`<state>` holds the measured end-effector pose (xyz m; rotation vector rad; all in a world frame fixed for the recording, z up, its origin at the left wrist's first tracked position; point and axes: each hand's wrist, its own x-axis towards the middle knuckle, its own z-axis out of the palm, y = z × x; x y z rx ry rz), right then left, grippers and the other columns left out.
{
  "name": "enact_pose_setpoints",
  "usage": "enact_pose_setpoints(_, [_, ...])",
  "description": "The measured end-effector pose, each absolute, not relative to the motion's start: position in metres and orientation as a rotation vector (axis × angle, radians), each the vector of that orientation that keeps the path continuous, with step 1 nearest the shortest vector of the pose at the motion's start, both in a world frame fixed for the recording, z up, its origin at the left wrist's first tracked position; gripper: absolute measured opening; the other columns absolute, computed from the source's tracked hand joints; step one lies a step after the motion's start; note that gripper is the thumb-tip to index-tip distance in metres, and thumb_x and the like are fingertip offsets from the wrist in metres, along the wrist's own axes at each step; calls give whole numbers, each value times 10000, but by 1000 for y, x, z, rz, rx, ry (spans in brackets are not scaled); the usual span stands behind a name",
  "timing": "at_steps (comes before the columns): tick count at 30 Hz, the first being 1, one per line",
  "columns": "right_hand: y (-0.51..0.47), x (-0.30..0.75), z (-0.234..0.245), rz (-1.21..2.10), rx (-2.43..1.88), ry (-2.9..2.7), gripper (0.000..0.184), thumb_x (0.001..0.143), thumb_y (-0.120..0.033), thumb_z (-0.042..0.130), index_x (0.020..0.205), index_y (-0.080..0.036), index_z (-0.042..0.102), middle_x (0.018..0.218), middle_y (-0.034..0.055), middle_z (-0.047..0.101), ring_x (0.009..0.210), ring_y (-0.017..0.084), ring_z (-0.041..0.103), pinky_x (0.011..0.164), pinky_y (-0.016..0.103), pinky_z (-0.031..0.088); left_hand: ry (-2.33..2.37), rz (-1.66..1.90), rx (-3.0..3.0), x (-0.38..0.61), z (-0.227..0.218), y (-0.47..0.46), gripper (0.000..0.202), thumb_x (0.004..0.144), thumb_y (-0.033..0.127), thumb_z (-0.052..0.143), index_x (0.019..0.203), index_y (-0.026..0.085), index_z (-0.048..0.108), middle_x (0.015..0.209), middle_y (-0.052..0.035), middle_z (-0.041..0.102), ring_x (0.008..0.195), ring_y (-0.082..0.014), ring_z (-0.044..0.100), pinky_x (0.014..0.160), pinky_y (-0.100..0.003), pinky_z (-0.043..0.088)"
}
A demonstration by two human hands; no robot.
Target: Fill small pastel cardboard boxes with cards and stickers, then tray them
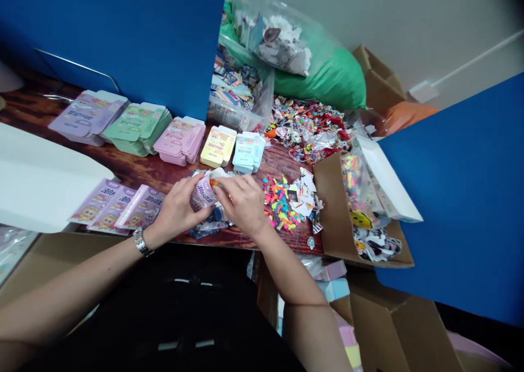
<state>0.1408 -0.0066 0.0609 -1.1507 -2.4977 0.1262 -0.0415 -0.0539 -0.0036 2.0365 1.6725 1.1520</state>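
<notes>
My left hand (179, 207) is closed round a small purple printed carton (202, 193), held tilted above the table with its top flap up. At the carton's mouth, my right hand (242, 202) pinches a small orange item (213, 182), whose kind I cannot make out. Beneath both hands lie small printed packets (204, 229), partly covered by them. Left of my left hand, several filled purple cartons (141, 207) stand in a white tray. Close to my right hand are a heap of bright-coloured little pieces (281, 203) and a pile of cut-out stickers (303, 195).
Stacks of flat cartons in purple (88, 115), green (137, 126), pink (180, 138), yellow (218, 145) and blue (248, 151) line the back. Behind are a clear bin (262, 102) and heaped trinkets (307, 124). A cardboard box (333, 208) stands right; blue panels (123, 34) border the table.
</notes>
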Motion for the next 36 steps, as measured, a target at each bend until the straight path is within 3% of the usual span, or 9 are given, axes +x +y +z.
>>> enact_pose_setpoints(4, [-8, 147, 58, 41, -1029, -2424, 237, 1037, -329, 576, 1134, -249, 777, 1252, 103, 703, 1179, 258, 557, 1040, 406, 456, 1646, 1215, 2058, -43, -5, -51, 659, 871, 386, 670, 1455, 144, 482, 1314, -150, 659, 1197, -282, 658, 1031, -400, 538])
enact_pose_setpoints(7, [-6, 147, 53, 109, -1001, -2434, 283, 986, -445, 649, 1128, -243, 787, 1543, 140, 500, 1462, 356, 375, 1180, 549, 370, 1606, 1253, 2104, -44, -5, -49, 686, 888, 404, 670, 1487, 154, 448, 1346, -160, 638, 1219, -293, 642, 1036, -415, 533])
enact_pose_setpoints(10, [-2, 150, 51, 288, -945, -2558, 350, 931, -535, 700, 1031, -214, 800, 1622, 149, 404, 1525, 403, 309, 1202, 598, 351, 1538, 1234, 2187, -44, -5, -49, 732, 915, 451, 657, 1540, 181, 387, 1385, -167, 616, 1225, -309, 632, 1025, -438, 531])
enact_pose_setpoints(16, [3, 173, 60, 533, -777, -2357, 297, 1043, -331, 568, 1271, -202, 709, 1412, 154, 615, 1298, 226, 613, 1089, 394, 529, 1490, 1142, 2132, -44, -2, -49, 873, 941, 455, 638, 1646, 247, 168, 1411, -158, 578, 1196, -283, 645, 959, -392, 556])
enact_pose_setpoints(19, [0, 178, 57, 495, -771, -2266, 239, 1042, -218, 539, 1185, -194, 729, 1209, 120, 710, 1140, 184, 688, 1002, 327, 574, 1455, 1114, 2129, -45, 0, -49, 818, 927, 434, 668, 1609, 265, 251, 1412, -142, 571, 1193, -268, 648, 947, -368, 559])
enact_pose_setpoints(24, [-12, 164, 49, 583, -928, -2134, 254, 1018, -219, 556, 1230, -216, 696, 1141, 92, 745, 1042, 187, 718, 952, 321, 599, 1396, 1200, 2205, -45, 2, -50, 588, 913, 335, 682, 1434, 241, 428, 1201, -87, 633, 1047, -218, 676, 886, -333, 567])
enact_pose_setpoints(27, [-20, 155, 49, 808, -1054, -1946, 365, 979, -230, 599, 1344, -222, 606, 1162, 69, 745, 969, 172, 729, 867, 301, 618, 1329, 1245, 2282, -45, 4, -51, 646, 910, 275, 673, 1481, 240, 375, 1277, -117, 618, 1118, -234, 664, 925, -352, 564])
enact_pose_setpoints(30, [-23, 153, 49, 913, -1053, -1906, 324, 947, -224, 616, 1270, -220, 633, 1130, 56, 742, 937, 170, 718, 815, 289, 614, 1307, 1256, 2311, -45, 6, -51, 758, 901, 258, 677, 1552, 240, 288, 1359, -137, 591, 1191, -246, 647, 969, -363, 555])
enact_pose_setpoints(36, [-28, 151, 46, 912, -1066, -1769, 282, 925, -222, 608, 1203, -229, 651, 1094, 58, 713, 921, 163, 676, 712, 248, 595, 1275, 1242, 2331, -46, 7, -50, 631, 879, 260, 690, 1443, 243, 408, 1225, -86, 625, 1091, -218, 661, 906, -316, 559])
